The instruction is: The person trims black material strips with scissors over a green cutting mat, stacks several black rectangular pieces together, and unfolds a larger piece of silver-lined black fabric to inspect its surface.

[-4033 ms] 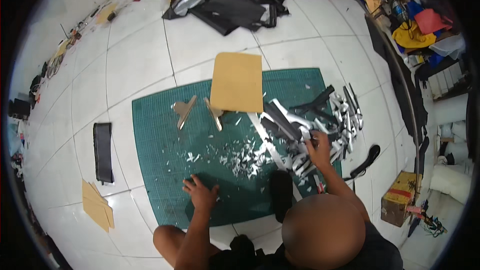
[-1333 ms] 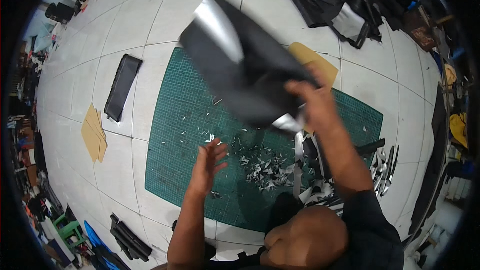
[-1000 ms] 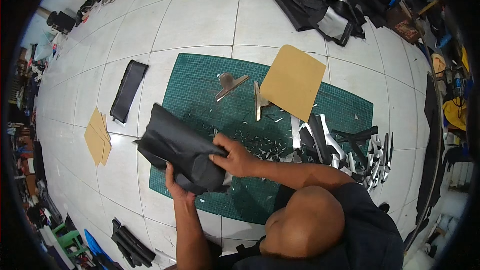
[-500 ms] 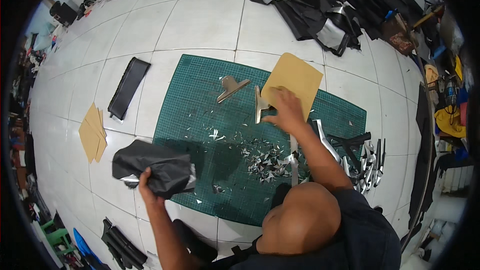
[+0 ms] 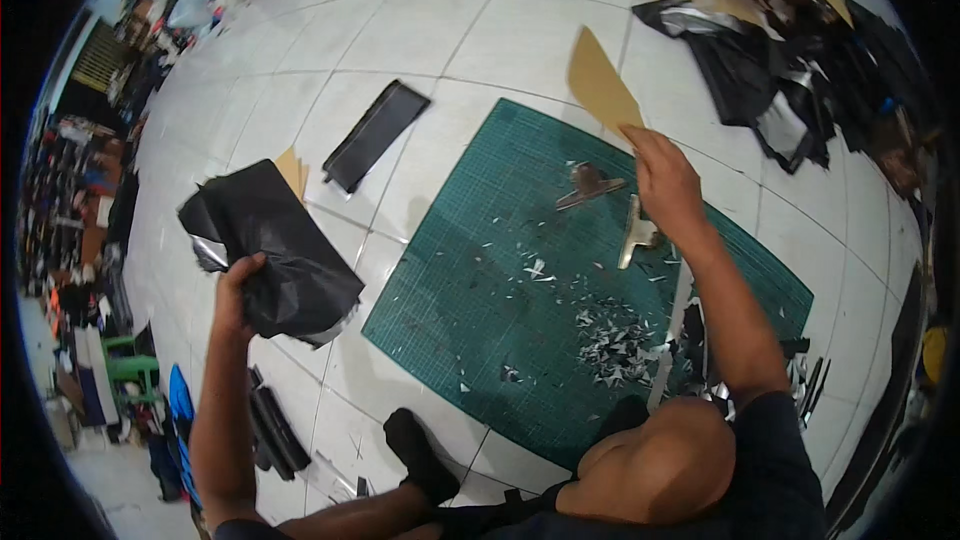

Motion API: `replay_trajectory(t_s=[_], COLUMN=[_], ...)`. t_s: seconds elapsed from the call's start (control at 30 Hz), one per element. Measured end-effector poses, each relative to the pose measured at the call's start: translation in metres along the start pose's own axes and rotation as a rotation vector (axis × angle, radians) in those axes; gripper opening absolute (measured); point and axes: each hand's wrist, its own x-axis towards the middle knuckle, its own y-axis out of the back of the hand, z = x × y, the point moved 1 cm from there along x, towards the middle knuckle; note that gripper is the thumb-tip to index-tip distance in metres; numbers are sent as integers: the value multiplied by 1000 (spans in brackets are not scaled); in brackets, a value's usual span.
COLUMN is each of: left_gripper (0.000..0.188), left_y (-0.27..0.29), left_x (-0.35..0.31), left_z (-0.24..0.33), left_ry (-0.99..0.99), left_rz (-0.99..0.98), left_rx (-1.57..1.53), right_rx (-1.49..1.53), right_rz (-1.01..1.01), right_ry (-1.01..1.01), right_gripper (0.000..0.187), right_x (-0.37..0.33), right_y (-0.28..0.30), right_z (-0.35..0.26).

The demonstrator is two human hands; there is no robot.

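My left hand [image 5: 237,295] is closed on a stack of black sheet material [image 5: 285,250] with silvery undersides, raised left of the green cutting mat [image 5: 450,270]. Its thumb lies across the top. Over the mat's far edge, my right hand [image 5: 668,180] grips a tan cardboard template [image 5: 602,80] by its near end, tilted up. Close by that hand, a metal bulldog clip [image 5: 635,232] rests on the mat, with a second bulldog clip [image 5: 590,185] just left of it. Black and silver scraps [image 5: 615,340] are piled beside a metal ruler [image 5: 675,330], partly covered by other pieces.
A flat black panel [image 5: 377,135] lies on the tiles left of the mat. Tan card pieces [image 5: 291,170] show partly behind the black stack. Crumpled black and silver material [image 5: 740,70] lies far right. Black rolls [image 5: 277,430] lie near left, by a green stool [image 5: 135,370].
The cardboard template was lying flat over the mat under my right hand; now it is lifted and tilted. My left hand has raised and turned the black stack. The view has swung left.
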Motion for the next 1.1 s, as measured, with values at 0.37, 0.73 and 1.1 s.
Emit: replay_trajectory(t_s=[0.37,0.73,1.1], left_gripper=[23,31,36], left_y=[132,183,128], left_x=[-160,-90,30], left_z=[-44,-59,-55], left_ry=[-147,-114,-101], left_rz=[516,365,78], left_rx=[-114,-352,-193], right_rx=[438,-22,-654], right_rz=[-207,-984,-853], right_ry=[679,611,272], right_gripper=[36,65,54], right_x=[84,48,-78], right_y=[-176,-211,-38], right_z=[-235,-165,131])
